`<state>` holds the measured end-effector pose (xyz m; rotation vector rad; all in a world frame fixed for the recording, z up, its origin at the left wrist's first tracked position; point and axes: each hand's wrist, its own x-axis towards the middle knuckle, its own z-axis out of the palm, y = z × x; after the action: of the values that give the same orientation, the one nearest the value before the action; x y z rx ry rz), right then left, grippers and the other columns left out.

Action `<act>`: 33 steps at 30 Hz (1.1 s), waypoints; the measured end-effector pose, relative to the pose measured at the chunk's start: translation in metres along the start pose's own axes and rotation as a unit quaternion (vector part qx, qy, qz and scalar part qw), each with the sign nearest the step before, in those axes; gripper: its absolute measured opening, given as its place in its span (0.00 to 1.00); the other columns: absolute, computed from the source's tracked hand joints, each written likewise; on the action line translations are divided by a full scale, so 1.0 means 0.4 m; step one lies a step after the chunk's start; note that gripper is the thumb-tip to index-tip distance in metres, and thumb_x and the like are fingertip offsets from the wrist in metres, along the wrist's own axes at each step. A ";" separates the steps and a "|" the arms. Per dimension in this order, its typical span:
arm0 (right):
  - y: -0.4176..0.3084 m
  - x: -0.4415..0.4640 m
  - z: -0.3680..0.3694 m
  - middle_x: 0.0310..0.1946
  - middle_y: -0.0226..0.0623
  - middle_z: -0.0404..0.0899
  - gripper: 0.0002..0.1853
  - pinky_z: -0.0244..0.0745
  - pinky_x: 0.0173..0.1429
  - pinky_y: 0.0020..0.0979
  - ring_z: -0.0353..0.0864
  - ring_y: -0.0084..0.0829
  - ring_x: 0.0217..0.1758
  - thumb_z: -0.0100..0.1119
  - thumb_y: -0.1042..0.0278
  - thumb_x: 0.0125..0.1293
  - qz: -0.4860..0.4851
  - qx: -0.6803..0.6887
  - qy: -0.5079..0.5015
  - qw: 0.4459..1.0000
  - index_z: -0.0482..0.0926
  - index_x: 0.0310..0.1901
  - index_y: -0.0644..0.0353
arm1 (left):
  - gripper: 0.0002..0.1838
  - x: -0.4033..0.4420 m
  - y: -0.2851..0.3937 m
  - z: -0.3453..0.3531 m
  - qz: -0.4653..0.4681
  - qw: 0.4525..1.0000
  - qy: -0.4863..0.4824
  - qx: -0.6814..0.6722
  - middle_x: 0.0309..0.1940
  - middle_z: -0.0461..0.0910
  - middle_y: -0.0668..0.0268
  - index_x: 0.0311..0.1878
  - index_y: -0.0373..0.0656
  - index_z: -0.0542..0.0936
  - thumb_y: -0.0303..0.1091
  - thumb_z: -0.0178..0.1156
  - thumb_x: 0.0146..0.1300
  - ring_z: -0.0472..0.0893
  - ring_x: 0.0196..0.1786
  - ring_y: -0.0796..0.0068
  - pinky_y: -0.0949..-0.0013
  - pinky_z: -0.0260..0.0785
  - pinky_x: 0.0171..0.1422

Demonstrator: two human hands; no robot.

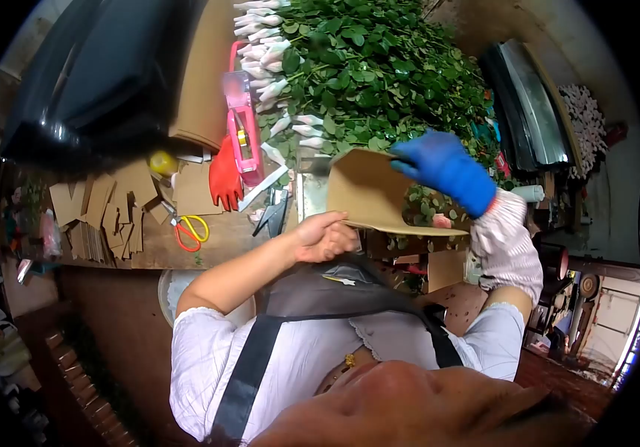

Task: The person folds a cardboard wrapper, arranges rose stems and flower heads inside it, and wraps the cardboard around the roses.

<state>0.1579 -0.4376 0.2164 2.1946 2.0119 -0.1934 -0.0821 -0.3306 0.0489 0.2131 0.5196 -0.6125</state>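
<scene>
One cardboard sheet (364, 186) is held up between the two hands, in front of the person's apron (312, 290) and at the near side of the workbench (163, 246). It is bent into a curve, its long axis running left to right across the body; one edge faces the apron and the opposite edge faces the heap of leafy stems (387, 67). The bare left hand (326, 237) is at the sheet's near left corner, its fingers curled in and its thumb over the edge, closed on the cardboard. The right hand (439, 167), in a blue glove, is closed on the far edge, higher and further right, so the sheet lies between the hands, touching both. One pink flower head (441, 221) shows just beside the sheet's right part. To the left of the sheet are one dark stapler-like tool (271, 212), one pink-framed tool (242, 130), one red glove (225, 175) and one pair of scissors (189, 229) with a red and a yellow handle loop. Further left lie many small cardboard pieces (111, 208), overlapping too much to count. The white-wrapped bundles (268, 56) along the leaves also overlap; three (309, 131) sit a little apart, nearer the sheet.
</scene>
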 end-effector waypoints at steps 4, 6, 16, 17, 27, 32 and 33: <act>-0.026 0.148 0.210 0.26 0.38 0.82 0.12 0.78 0.33 0.47 0.84 0.44 0.32 0.56 0.50 0.70 -0.019 -0.024 -0.003 1.000 0.78 0.39 0.49 | 0.31 -0.039 0.090 -0.214 0.063 0.887 0.196 0.413 0.18 0.82 0.59 0.24 0.40 0.81 0.59 0.53 0.72 0.77 0.16 0.71 0.71 0.66 0.18; -0.037 0.182 0.261 0.27 0.37 0.82 0.11 0.77 0.32 0.46 0.84 0.44 0.32 0.56 0.50 0.70 -0.033 -0.022 0.018 0.999 0.78 0.40 0.48 | 0.28 -0.050 0.120 -0.230 0.162 0.562 0.316 0.747 0.19 0.82 0.58 0.31 0.39 0.83 0.57 0.54 0.71 0.83 0.24 0.56 0.56 0.76 0.31; -0.053 0.173 0.231 0.39 0.40 0.86 0.19 0.81 0.43 0.39 0.86 0.42 0.39 0.62 0.56 0.69 -0.124 0.160 0.158 0.966 0.79 0.58 0.49 | 0.55 0.237 0.118 -0.346 0.299 0.251 0.209 0.897 0.82 0.49 0.55 0.81 0.38 0.49 0.71 0.50 0.65 0.47 0.84 0.57 0.52 0.36 0.85; -0.059 0.158 0.191 0.41 0.41 0.86 0.20 0.81 0.45 0.38 0.87 0.42 0.41 0.65 0.58 0.68 -0.144 0.199 0.200 0.949 0.80 0.59 0.51 | 0.55 0.235 0.117 -0.355 0.317 0.248 0.213 0.890 0.82 0.49 0.55 0.80 0.38 0.50 0.72 0.50 0.65 0.48 0.84 0.58 0.51 0.35 0.85; -0.017 0.192 0.427 0.45 0.39 0.80 0.22 0.73 0.53 0.44 0.79 0.42 0.50 0.64 0.59 0.63 -0.015 0.094 0.070 0.993 0.76 0.58 0.52 | 0.54 0.223 0.122 -0.341 0.331 0.247 0.209 0.886 0.81 0.51 0.54 0.80 0.39 0.51 0.72 0.51 0.64 0.51 0.83 0.59 0.52 0.37 0.85; -0.086 0.108 0.279 0.59 0.46 0.79 0.32 0.74 0.63 0.44 0.78 0.46 0.62 0.67 0.53 0.64 -0.116 0.177 0.173 0.962 0.72 0.68 0.53 | 0.56 0.245 0.120 -0.368 0.368 0.222 0.205 0.879 0.80 0.53 0.54 0.80 0.40 0.52 0.72 0.53 0.61 0.54 0.82 0.58 0.50 0.41 0.84; -0.097 0.079 0.262 0.63 0.49 0.76 0.39 0.72 0.67 0.46 0.77 0.49 0.64 0.71 0.47 0.59 -0.143 0.278 0.091 0.946 0.71 0.69 0.55 | 0.56 0.258 0.119 -0.379 0.357 0.237 0.202 0.881 0.81 0.52 0.55 0.80 0.40 0.51 0.73 0.53 0.61 0.53 0.82 0.58 0.49 0.40 0.84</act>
<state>0.1231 -0.4247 0.1064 2.2587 2.6393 -0.6968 -0.0424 -0.2918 -0.1325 2.7685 -0.1525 0.1543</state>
